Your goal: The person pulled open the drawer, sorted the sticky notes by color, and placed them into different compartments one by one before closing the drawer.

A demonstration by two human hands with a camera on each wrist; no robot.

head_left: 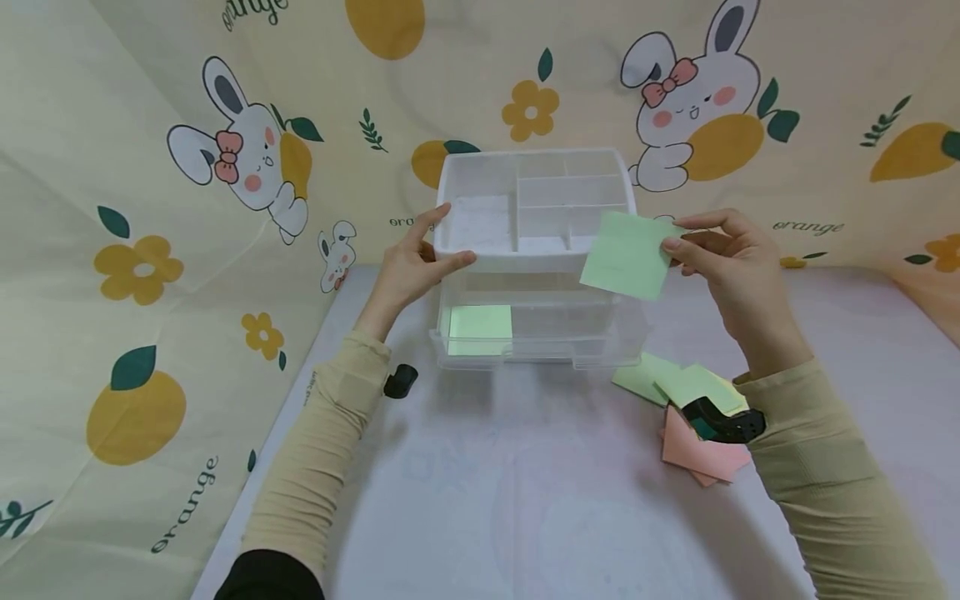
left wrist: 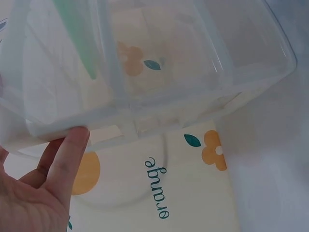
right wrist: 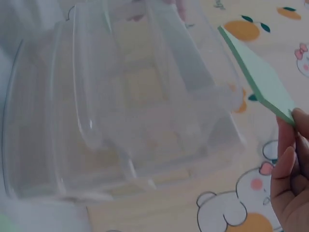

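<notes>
A plastic drawer organizer (head_left: 528, 263) has a white divided tray on top and clear drawers below. My left hand (head_left: 412, 268) grips its top left corner, thumb at the front and index finger along the side. In the left wrist view the fingertips (left wrist: 77, 137) lie on the clear plastic edge. Between thumb and fingers, my right hand (head_left: 738, 279) pinches a light green sticky note pad (head_left: 628, 257) beside the tray's right front corner. The right wrist view shows the pad's thick edge, tilted. Another green pad (head_left: 480, 329) lies at the left inside the pulled-out lower drawer (head_left: 555, 346).
Right of the organizer, green and yellow sticky pads (head_left: 693, 385) overlap pink ones (head_left: 701, 450) on the white tabletop (head_left: 495, 483), partly behind the right wrist's black camera (head_left: 723, 421). A patterned cloth (head_left: 465, 92) with rabbits and oranges stands behind and to the left.
</notes>
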